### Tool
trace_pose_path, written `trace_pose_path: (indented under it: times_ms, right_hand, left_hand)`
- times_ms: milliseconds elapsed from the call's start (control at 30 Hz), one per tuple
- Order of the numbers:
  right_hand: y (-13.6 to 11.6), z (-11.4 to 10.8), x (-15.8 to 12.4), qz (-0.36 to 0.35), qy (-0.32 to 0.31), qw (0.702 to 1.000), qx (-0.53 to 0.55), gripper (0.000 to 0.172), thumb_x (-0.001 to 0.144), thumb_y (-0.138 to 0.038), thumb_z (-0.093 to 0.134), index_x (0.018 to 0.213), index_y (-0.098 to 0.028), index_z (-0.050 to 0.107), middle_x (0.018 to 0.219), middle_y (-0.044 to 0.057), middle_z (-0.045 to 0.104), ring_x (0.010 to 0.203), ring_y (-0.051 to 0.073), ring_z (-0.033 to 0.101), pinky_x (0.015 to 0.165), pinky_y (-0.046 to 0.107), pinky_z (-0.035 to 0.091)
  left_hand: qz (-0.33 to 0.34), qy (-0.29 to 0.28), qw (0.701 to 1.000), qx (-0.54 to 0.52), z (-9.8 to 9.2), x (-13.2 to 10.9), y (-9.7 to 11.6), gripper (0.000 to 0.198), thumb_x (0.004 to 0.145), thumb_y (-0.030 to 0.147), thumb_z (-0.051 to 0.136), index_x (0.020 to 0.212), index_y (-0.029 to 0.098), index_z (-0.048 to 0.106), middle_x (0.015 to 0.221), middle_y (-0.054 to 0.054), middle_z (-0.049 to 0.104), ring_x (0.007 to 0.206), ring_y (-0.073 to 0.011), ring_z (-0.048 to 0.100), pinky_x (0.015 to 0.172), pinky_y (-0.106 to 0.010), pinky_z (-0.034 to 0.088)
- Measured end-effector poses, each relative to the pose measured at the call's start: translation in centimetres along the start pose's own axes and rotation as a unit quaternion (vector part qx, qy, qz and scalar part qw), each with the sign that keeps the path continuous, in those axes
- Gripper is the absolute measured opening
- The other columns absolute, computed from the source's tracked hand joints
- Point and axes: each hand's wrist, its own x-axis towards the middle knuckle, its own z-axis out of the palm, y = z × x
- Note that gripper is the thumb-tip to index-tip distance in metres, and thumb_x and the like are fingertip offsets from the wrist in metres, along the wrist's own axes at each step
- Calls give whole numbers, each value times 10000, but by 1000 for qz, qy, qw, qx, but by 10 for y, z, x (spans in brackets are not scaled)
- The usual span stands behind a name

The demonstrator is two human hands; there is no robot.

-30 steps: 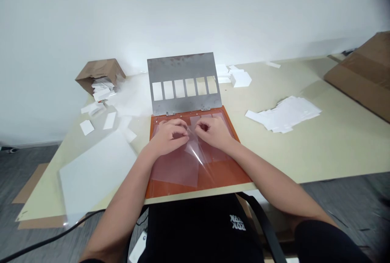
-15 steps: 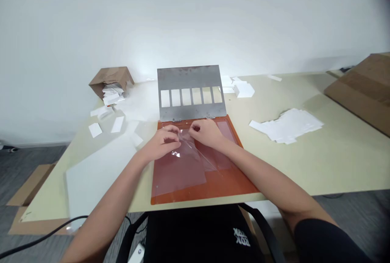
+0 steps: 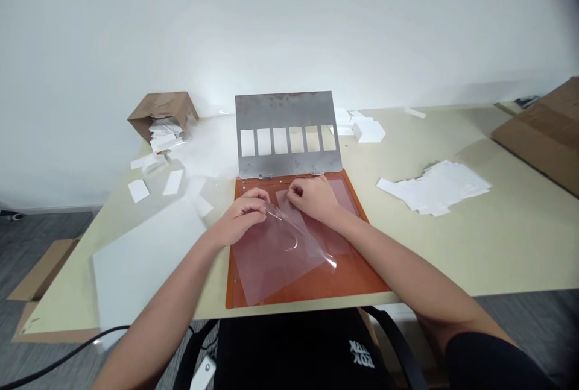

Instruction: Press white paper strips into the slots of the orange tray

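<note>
A clear film (image 3: 275,257) lies aslant over an orange board (image 3: 357,281) at the near edge of a worktop (image 3: 456,251), its upper part lifted and its right side curling up. The curl could set into a crease if the sheet is pulled unevenly, and so thin a film would probably cling to the second sheet (image 3: 332,240) beside it, dragging that one askew. A loose pinch might also let it slip back onto the board.

The person's left hand (image 3: 244,218) is nearly closed, thumb and fingertips pinching the film's upper edge. The right hand (image 3: 314,200) hangs above the second sheet with fingers curled and thumb drawn in, leaving a small gap; whether it grips a corner is not clear from this angle.

Behind the board, a grey plate (image 3: 284,110) with six windows leans back on two hinges. A pile of white paper (image 3: 438,188) lies to the right; a brown box (image 3: 165,102) of white slips stands at the left.
</note>
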Motion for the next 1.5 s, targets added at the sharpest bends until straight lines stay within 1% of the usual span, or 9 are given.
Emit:
trace_pose_path:
  times_ms: [167, 367, 633, 767, 1000, 1200, 1300, 1400, 1500]
  right_hand:
    - [0, 0, -1, 1, 7, 1000, -11, 224, 861, -227, 491, 770, -216, 695, 746, 10, 739, 672, 157, 592, 861, 346, 311]
    - [-2, 1, -2, -4, 5, 1000, -22, 219, 869, -235, 491, 795, -208, 695, 752, 25, 738, 671, 162, 597, 857, 348, 296]
    - [-10, 5, -4, -5, -1, 999, -33, 217, 876, -229, 484, 813, -204, 691, 785, 37, 751, 698, 168, 616, 828, 348, 272]
    - [-9, 7, -4, -3, 2, 999, -38, 218, 877, -236, 480, 806, -204, 684, 785, 34, 750, 696, 168, 617, 821, 350, 264]
    - [-6, 11, -4, 3, 15, 999, -48, 230, 882, -248, 467, 798, -209, 677, 779, 28, 748, 693, 168, 614, 825, 354, 256]
    - [-4, 12, -2, 9, 18, 998, -62, 247, 885, -239, 457, 804, -205, 687, 764, 39, 746, 660, 165, 599, 820, 355, 259]
    - [-4, 11, -2, 10, 19, 997, -68, 251, 883, -227, 451, 802, -201, 688, 771, 42, 748, 655, 162, 598, 820, 354, 257]
    - [-4, 10, -2, 11, 19, 997, -73, 256, 884, -220, 446, 809, -200, 690, 758, 40, 744, 646, 158, 593, 824, 351, 253]
    - [-4, 9, -2, 11, 20, 997, -76, 260, 886, -217, 444, 821, -200, 696, 751, 40, 740, 648, 158, 593, 823, 348, 249]
  left_hand:
    - [-4, 6, 999, -51, -2, 1, -5, 189, 727, 279, 492, 591, 185, 400, 977, -47, 508, 853, -180, 468, 730, -313, 395]
    - [3, 16, 995, -103, -7, 1, -7, 173, 662, 277, 474, 584, 199, 341, 878, -46, 496, 795, -180, 456, 699, -322, 381]
    - [-29, -18, 993, -113, -26, -3, 11, 188, 679, 232, 482, 577, 196, 328, 809, -30, 508, 762, -173, 479, 672, -306, 383]
    - [-65, -31, 991, -115, -33, -4, 12, 181, 664, 250, 497, 584, 198, 343, 816, -35, 526, 753, -176, 471, 654, -310, 378]
    - [-66, -35, 988, -135, -40, -10, 14, 193, 652, 248, 510, 576, 195, 340, 779, -25, 536, 702, -158, 444, 677, -324, 364]
    - [-62, -40, 987, -143, -48, -13, 11, 224, 644, 256, 534, 533, 199, 348, 717, -40, 544, 722, -188, 479, 684, -346, 389]
    - [-44, -48, 989, -136, -53, -15, 5, 214, 657, 256, 524, 538, 203, 354, 717, -56, 552, 759, -209, 492, 697, -356, 384]
    - [-26, -36, 990, -135, -57, -17, -2, 199, 674, 257, 516, 544, 207, 375, 705, -65, 541, 795, -226, 498, 711, -367, 389]
    - [-34, -27, 991, -126, -60, -18, -3, 208, 670, 270, 521, 537, 211, 371, 689, -70, 524, 810, -240, 498, 703, -374, 400]
